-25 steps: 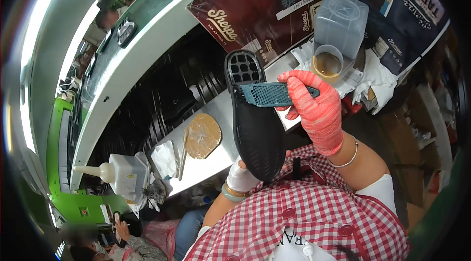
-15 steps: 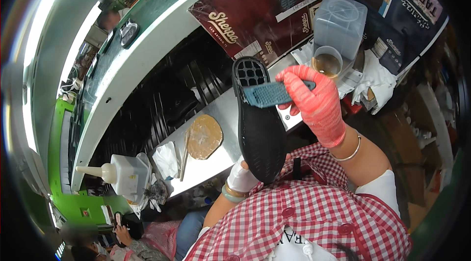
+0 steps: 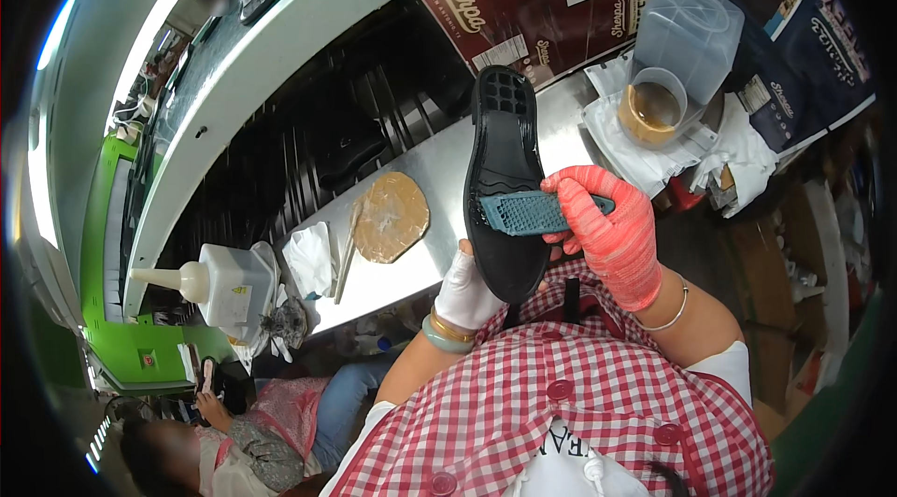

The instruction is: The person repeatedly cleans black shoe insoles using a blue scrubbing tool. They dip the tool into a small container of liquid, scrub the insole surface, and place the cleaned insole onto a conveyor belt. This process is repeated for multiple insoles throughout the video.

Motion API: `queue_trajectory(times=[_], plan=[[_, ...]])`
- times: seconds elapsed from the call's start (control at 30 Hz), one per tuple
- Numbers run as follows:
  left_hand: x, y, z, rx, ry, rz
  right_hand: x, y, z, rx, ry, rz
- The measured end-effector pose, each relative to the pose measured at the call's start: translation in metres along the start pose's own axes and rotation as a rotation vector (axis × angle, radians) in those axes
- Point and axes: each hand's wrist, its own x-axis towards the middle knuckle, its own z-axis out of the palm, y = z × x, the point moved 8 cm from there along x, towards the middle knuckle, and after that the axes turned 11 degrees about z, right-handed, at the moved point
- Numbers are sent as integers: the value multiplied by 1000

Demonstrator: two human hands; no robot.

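Note:
A black shoe sole (image 3: 503,161) stands upright in front of me, its ribbed inner side toward me and a grid of holes at its top end. My left hand (image 3: 467,290), in a white glove, grips the sole's lower end from below. My right hand (image 3: 609,232), in a red glove, holds a blue-green brush (image 3: 528,213) flat across the middle of the sole, bristles against it.
A metal bench (image 3: 439,170) carries a round tan pad (image 3: 391,215), a stick, a white cloth (image 3: 310,259) and a clear cup of brown liquid (image 3: 651,109) on white rags. A white squeeze bottle (image 3: 220,282) stands at left. Another person sits at lower left (image 3: 234,441).
The brush has slid down the sole from near its upper part to its middle. The sole stays upright in my left hand.

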Motion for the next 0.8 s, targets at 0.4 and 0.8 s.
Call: queue_trajectory(times=[0.4, 0.8], plan=[[-1, 2, -29, -135, 191, -1, -13, 21, 21, -106, -128, 59], [-14, 7, -52, -278, 142, -47, 0, 26, 62, -466, -409, -57]])
